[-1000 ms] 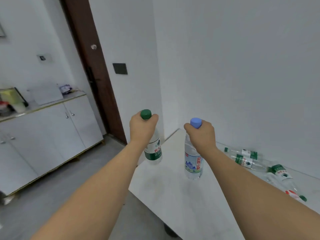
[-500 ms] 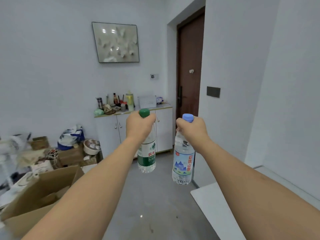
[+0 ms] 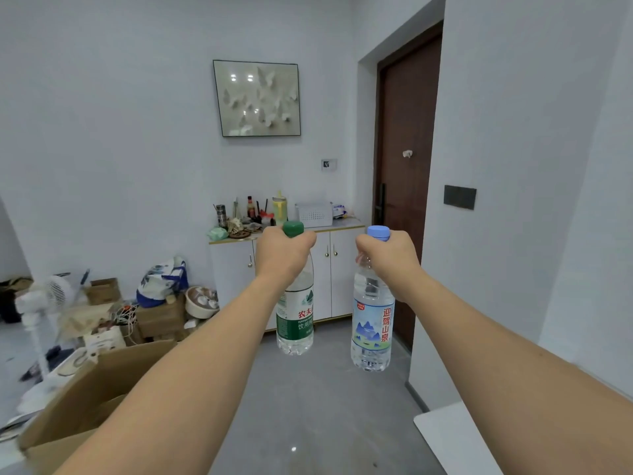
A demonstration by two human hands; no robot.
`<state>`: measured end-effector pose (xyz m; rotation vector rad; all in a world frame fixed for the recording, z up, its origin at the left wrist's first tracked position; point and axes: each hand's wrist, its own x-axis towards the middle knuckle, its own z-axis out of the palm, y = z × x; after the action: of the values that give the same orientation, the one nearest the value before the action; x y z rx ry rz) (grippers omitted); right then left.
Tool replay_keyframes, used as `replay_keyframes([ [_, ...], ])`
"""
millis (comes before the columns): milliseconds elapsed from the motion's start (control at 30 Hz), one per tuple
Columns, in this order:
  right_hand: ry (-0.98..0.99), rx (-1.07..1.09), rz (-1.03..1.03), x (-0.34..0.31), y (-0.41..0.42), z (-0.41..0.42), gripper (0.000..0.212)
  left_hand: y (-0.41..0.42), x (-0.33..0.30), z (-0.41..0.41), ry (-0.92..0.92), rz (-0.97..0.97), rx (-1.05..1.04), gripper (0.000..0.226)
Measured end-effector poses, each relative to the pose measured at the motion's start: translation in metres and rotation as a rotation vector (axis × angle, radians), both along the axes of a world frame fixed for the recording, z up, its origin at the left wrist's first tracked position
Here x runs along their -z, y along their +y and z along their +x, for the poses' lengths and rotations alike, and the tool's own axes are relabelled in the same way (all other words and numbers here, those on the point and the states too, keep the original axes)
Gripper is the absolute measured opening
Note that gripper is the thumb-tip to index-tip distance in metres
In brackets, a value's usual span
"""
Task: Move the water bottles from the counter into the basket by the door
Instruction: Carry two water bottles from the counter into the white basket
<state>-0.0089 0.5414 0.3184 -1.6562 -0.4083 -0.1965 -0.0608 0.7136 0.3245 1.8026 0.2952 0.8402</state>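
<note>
We note grey floor [image 3: 318, 406], bare at centre. Along its left edge: open cardboard box [image 3: 89, 399], white fan [image 3: 51, 303], smaller boxes [image 3: 161, 317], blue-white bag [image 3: 161, 279]. At far edge: white cabinet [image 3: 287, 279], top crowded with white basket [image 3: 314, 214], jars. Counter corner [image 3: 452, 437] at right.

My left grip [image 3: 284, 255] clutching green-capped bottle [image 3: 295, 317], right grip [image 3: 390, 257] clutching blue-capped bottle [image 3: 371, 327], white basket [image 3: 313, 214] at twelve o'clock
</note>
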Motion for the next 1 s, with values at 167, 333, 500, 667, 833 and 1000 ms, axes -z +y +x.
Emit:
replay_keyframes([
  [167, 0.017, -0.007, -0.006, -0.002, 0.02, 0.055, 0.014, 0.017, 0.003, 0.059, 0.021, 0.001, -0.007, 0.038],
  [333, 0.005, -0.014, 0.007, -0.001, 0.037, 0.13, 0.011, 0.035, 0.006, 0.133, 0.014, 0.001, -0.021, 0.035],
  [500, 0.01, -0.062, 0.021, -0.011, 0.056, 0.203, 0.011, 0.052, -0.009, 0.203, 0.006, 0.0, -0.029, 0.021],
  [667, 0.016, -0.072, 0.006, -0.015, 0.082, 0.276, 0.015, 0.08, -0.02, 0.27, -0.003, 0.001, -0.075, 0.031],
  [833, 0.03, -0.062, 0.013, -0.002, 0.117, 0.352, 0.014, 0.119, -0.013, 0.344, -0.003, -0.007, -0.068, 0.036],
  [1000, 0.041, -0.04, 0.025, 0.002, 0.164, 0.431, 0.017, 0.173, -0.01, 0.422, 0.0, 0.04, -0.05, 0.025],
])
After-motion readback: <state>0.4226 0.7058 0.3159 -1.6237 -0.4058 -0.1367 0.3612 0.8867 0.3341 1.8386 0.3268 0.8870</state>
